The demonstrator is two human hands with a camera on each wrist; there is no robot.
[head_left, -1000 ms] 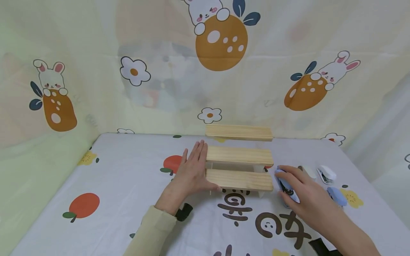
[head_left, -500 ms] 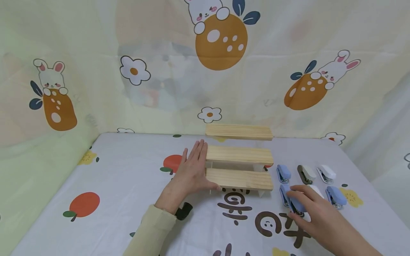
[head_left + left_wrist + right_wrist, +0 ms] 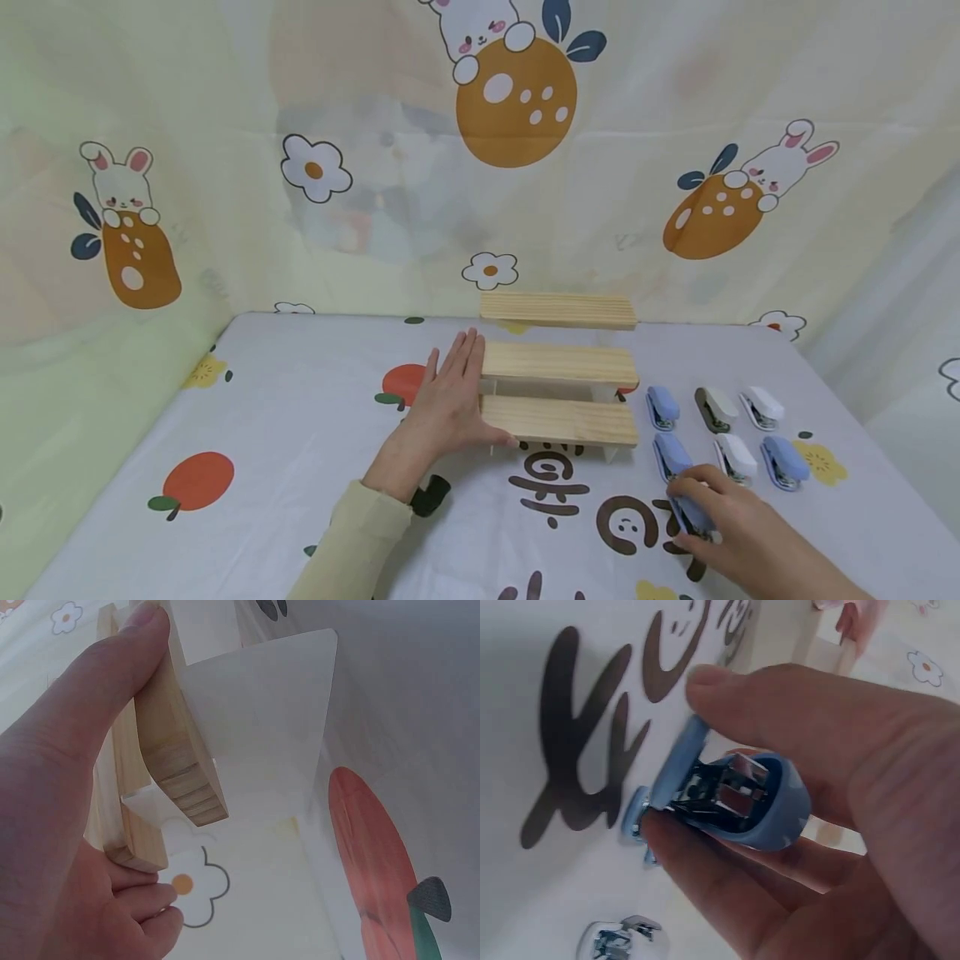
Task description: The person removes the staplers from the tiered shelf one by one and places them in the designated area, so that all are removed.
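Observation:
My left hand [image 3: 448,412] rests against the left end of a three-tiered wooden stand [image 3: 558,421]. Its fingers lie straight along that end, and the thumb touches the front of the lowest board [image 3: 172,742]. In my right hand [image 3: 750,533], thumb and fingers pinch a small blue mini stapler [image 3: 692,515]. The right wrist view shows this stapler [image 3: 784,814] tilted, its metal parts facing the camera. Just beyond it lies another blue stapler [image 3: 672,454], with a white stapler [image 3: 737,457] to the right of that one.
A blue stapler [image 3: 785,461] lies at the right of the near row. Behind are a blue stapler [image 3: 663,407], a grey-green stapler [image 3: 717,408] and a white stapler [image 3: 763,407]. A printed cloth [image 3: 285,467] covers the table, and a patterned curtain [image 3: 390,233] hangs behind.
My right hand has moved from beside the stand toward the near edge, carrying the blue stapler, so both rows of staplers now show. The left hand stays against the stand.

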